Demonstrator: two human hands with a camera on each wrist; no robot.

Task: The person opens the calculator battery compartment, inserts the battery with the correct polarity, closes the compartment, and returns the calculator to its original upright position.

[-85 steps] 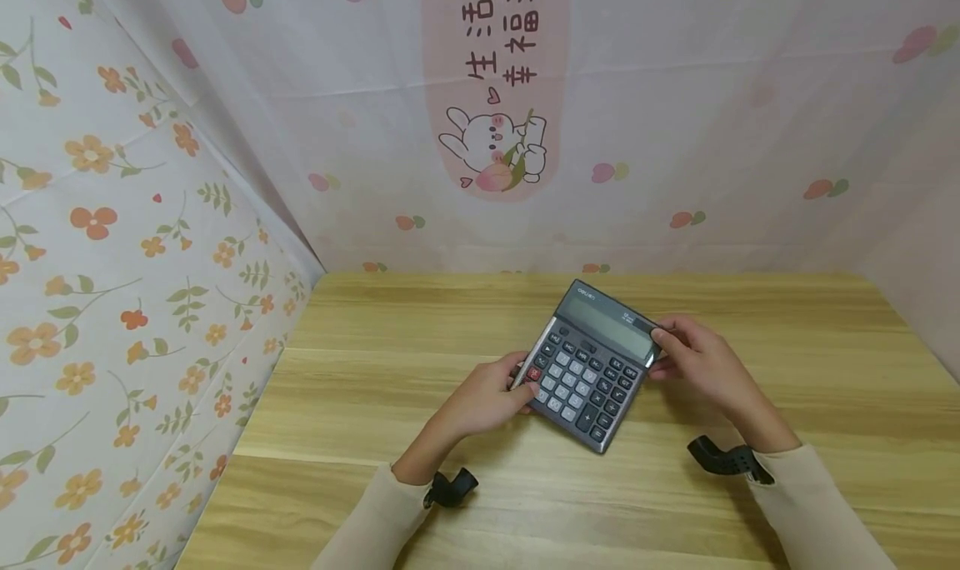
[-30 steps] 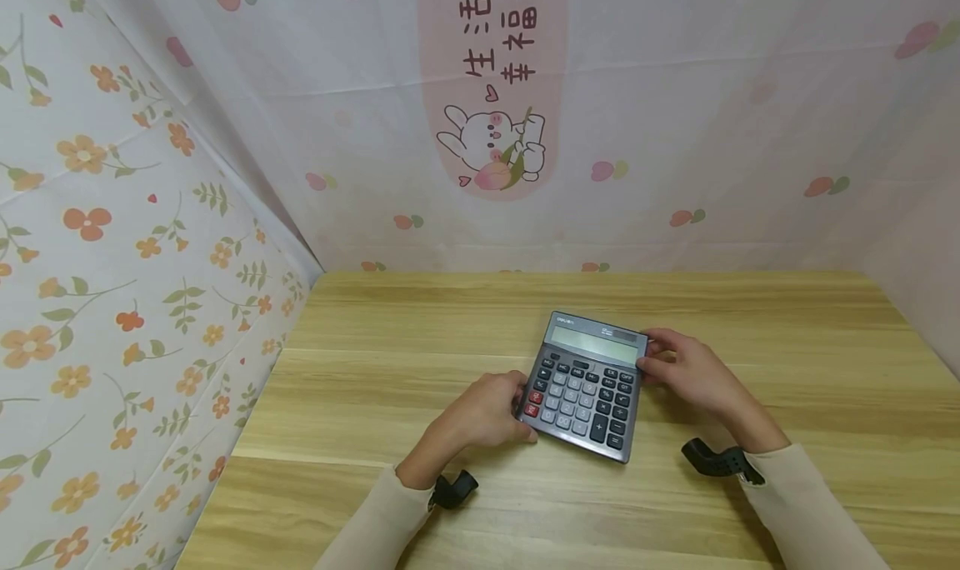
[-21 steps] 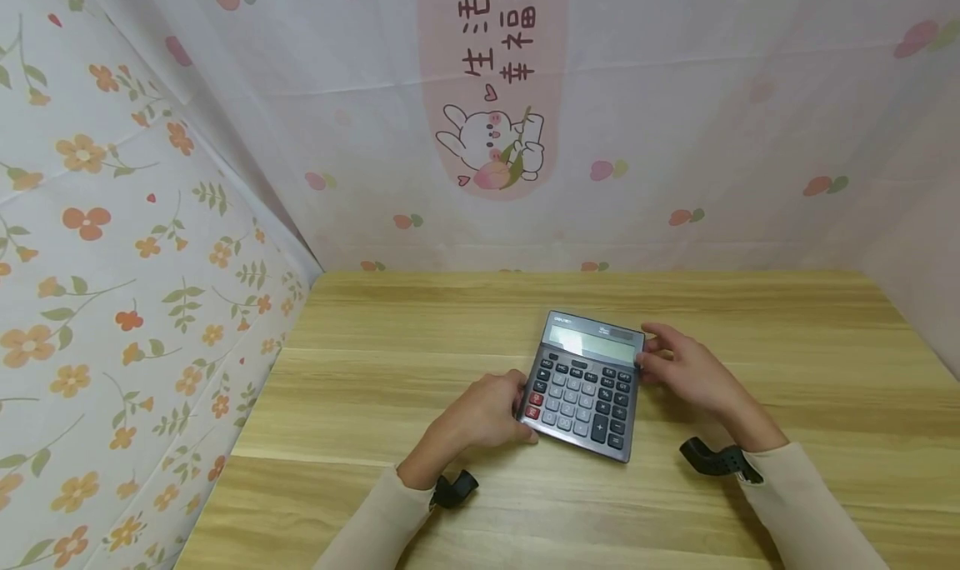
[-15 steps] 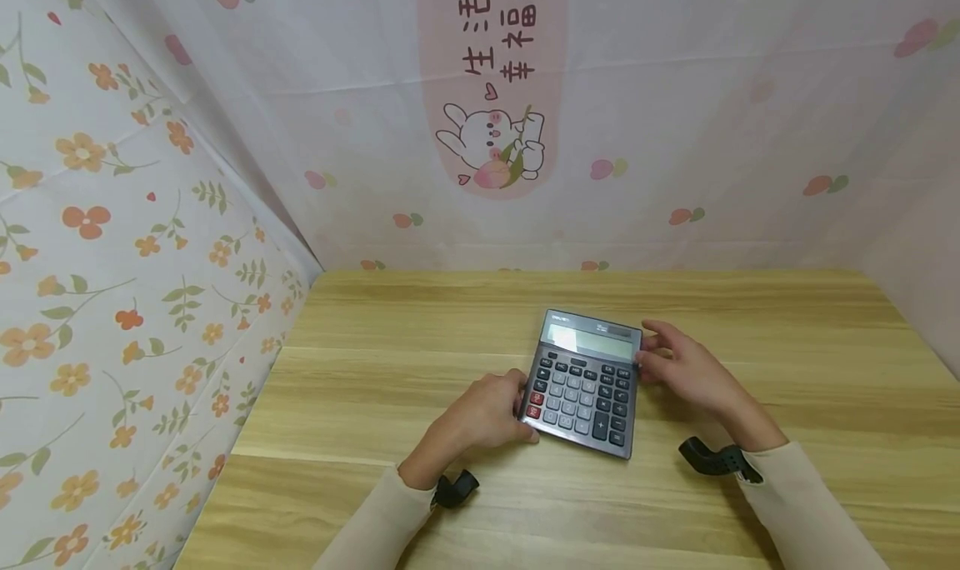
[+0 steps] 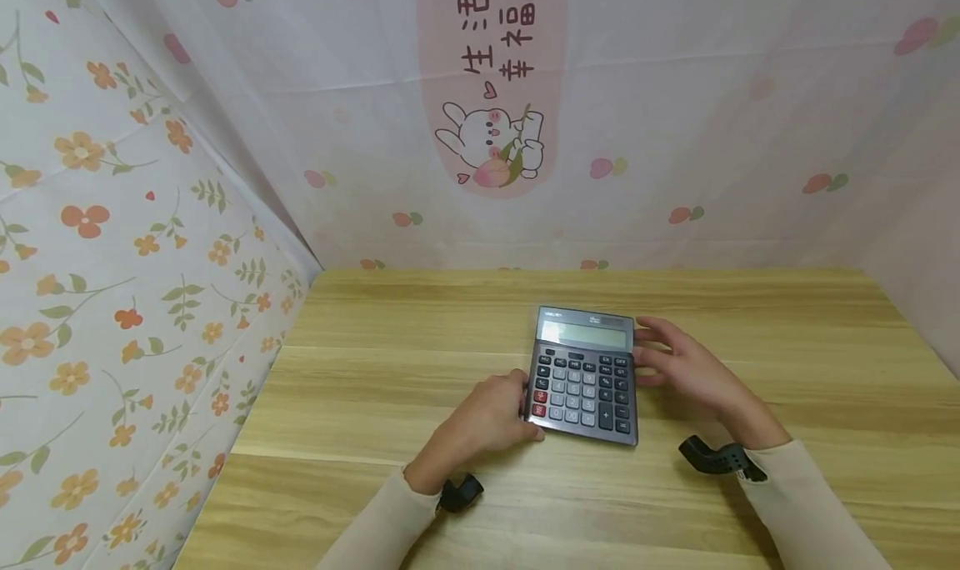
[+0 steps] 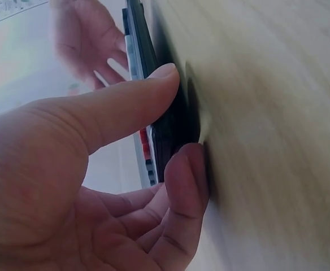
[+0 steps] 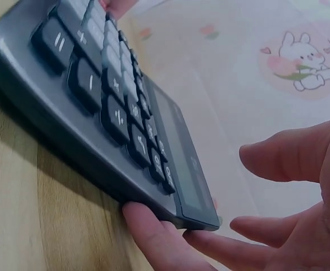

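Observation:
A dark grey desk calculator lies face up on the wooden table, display end away from me and turned slightly. My left hand holds its near left corner, the thumb along the front edge and the fingers curled at the left side. In the left wrist view that thumb lies against the calculator's dark edge, close over the wood. At the far right side is my right hand, its fingers spread. The right wrist view shows fingertips right at the calculator's edge and the thumb apart from it.
The wooden table reaches back to a pale curtain with a rabbit print. A flowered cloth hangs along the left side. Black wrist straps show at both beige sleeves.
The calculator, earlier held tilted and more strongly turned between both hands, is now lower and straighter. In the last half second it has turned a little further anticlockwise, and the right fingers have spread.

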